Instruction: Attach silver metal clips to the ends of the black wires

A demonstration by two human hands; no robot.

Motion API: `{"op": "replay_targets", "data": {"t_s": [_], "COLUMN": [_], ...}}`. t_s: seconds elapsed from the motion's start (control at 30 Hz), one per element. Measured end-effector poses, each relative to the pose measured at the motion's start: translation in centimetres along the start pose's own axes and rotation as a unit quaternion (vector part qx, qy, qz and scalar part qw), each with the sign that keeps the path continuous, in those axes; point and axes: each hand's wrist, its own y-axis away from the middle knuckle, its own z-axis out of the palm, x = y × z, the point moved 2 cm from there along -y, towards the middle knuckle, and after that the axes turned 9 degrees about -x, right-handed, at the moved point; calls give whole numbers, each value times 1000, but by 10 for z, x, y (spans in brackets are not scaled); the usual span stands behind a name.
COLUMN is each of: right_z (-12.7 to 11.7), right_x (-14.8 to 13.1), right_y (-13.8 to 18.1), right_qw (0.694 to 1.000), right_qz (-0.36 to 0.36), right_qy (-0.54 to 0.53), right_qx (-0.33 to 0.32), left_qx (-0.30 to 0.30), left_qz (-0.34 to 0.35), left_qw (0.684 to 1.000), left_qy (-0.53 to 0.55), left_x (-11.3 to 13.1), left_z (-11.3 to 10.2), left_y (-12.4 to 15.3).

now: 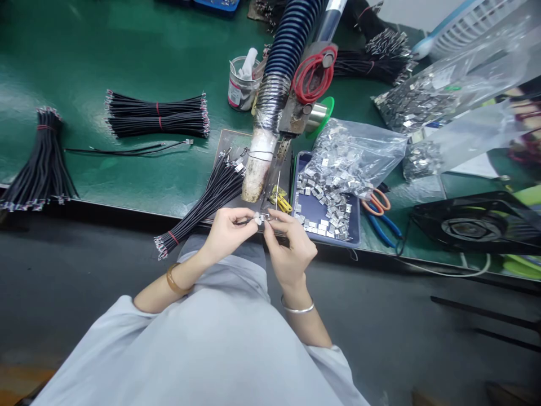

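In front of my body, at the table's edge, both hands meet fingertip to fingertip. My left hand (230,232) is closed in a pinch on a thin black cable, of which only a short dark piece shows between the fingers. Something small and white sits at those fingertips. My right hand (291,243) pinches a small silver metal connector (265,216) against the cable's end; the exact join is too small to make out. Just left of my hands lies a bundle of black cables (203,197) tied with a red band. A blue tray (356,225) of loose metal connectors stands to the right.
A black ribbed hose (291,42) with a taped white nozzle (256,175) hangs over the work spot. Yellow tweezers (281,200), pliers (382,217), a solder spool (318,117), a jar (242,87) and a black fan (473,225) are around. More cable bundles (156,115) lie left.
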Motion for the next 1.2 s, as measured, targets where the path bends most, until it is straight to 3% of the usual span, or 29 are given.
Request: {"op": "replay_targets", "data": {"t_s": [0.47, 0.67, 0.8, 0.93, 1.0, 1.1, 1.2], "right_z": [2, 0, -4, -3, -2, -1, -2], "right_x": [0, 0, 7, 15, 17, 18, 15], "right_y": [-7, -3, -4, -7, -8, -8, -7], "right_qw": [1000, 1000, 998, 968, 952, 963, 991], "right_qz": [11, -19, 57, 171, 191, 156, 54], "right_qy": [-7, 9, -35, -153, -199, -182, -75], "right_qx": [-12, -22, -20, -103, -131, -125, -100], "left_qx": [30, -1, -19, -29, -30, -45, -64], "left_qz": [32, 6, 60, 176, 184, 135, 73], "left_qw": [999, 1000, 992, 961, 961, 979, 992], "left_qy": [-13, -23, -110, -213, -204, -145, -84], "left_x": [1, -3, -1, 3, 3, 2, 1], "left_z": [0, -2, 2, 3, 1, -3, -5], "left_y": [-1, -2, 2, 8, 9, 8, 5]}}
